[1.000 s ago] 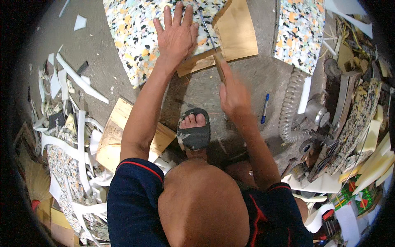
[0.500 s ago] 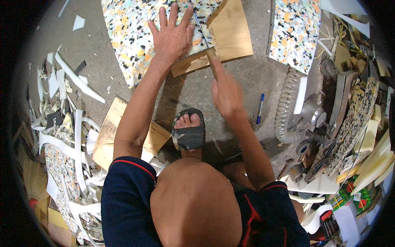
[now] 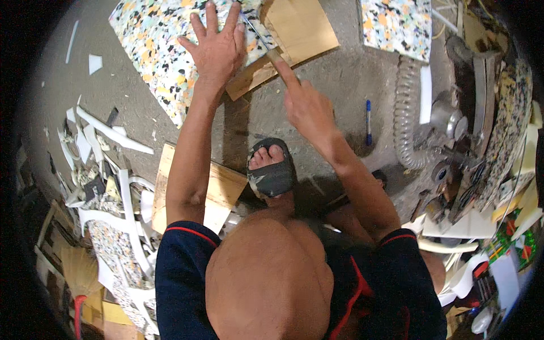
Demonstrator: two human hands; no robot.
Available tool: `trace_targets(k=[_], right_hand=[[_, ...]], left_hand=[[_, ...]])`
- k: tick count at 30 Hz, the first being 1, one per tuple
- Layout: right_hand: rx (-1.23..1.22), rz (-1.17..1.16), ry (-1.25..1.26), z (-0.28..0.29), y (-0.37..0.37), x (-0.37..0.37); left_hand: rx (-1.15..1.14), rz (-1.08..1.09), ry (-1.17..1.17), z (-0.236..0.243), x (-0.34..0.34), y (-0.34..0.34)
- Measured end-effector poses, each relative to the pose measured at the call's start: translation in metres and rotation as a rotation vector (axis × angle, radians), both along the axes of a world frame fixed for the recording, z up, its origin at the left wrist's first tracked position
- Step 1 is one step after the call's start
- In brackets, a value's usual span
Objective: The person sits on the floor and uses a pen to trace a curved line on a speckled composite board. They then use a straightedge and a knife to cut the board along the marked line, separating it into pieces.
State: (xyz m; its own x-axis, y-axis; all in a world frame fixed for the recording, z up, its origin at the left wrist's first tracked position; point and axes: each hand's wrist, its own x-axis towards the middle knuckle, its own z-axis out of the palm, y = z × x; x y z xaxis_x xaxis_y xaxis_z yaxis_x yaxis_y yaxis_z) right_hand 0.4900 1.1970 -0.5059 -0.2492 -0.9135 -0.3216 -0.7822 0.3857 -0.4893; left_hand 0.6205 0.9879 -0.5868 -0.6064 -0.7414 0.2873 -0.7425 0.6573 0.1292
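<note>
A speckled, multicoloured foam sheet lies at the top of the view, partly over a wooden board. My left hand rests flat on the sheet with its fingers spread. In my right hand is a long thin knife, its handle gripped with the index finger stretched along it. The blade lies across the sheet near its right edge, close to my left fingers. Whether the blade goes through the sheet, I cannot tell.
A blue pen lies on the concrete floor. Another speckled sheet, a coiled clear hose and a metal machine stand on the right. White offcuts, a second board and a broom are on the left.
The view has turned and shifted, so the sheet sits farther left. The knife now slants more to the left, its handle farther from my body. My left hand stays flat on the sheet.
</note>
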Motion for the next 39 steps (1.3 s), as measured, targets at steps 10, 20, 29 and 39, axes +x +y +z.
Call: trace_targets(k=[10,20,29,39], right_hand=[[0.093,-0.049,-0.043,0.007,0.071,0.002],[0.149,-0.008,-0.004,-0.020,0.054,0.002],[0.216,-0.001,-0.072,-0.007,0.128,-0.004],[0.280,-0.021,-0.088,-0.007,0.127,-0.001]], left_hand=[[0.005,0.029,-0.038,-0.001,-0.002,-0.002],[0.092,0.040,-0.063,0.009,-0.003,0.000],[0.158,0.005,-0.004,0.006,0.002,-0.002],[0.505,-0.119,-0.182,0.070,0.051,0.035]])
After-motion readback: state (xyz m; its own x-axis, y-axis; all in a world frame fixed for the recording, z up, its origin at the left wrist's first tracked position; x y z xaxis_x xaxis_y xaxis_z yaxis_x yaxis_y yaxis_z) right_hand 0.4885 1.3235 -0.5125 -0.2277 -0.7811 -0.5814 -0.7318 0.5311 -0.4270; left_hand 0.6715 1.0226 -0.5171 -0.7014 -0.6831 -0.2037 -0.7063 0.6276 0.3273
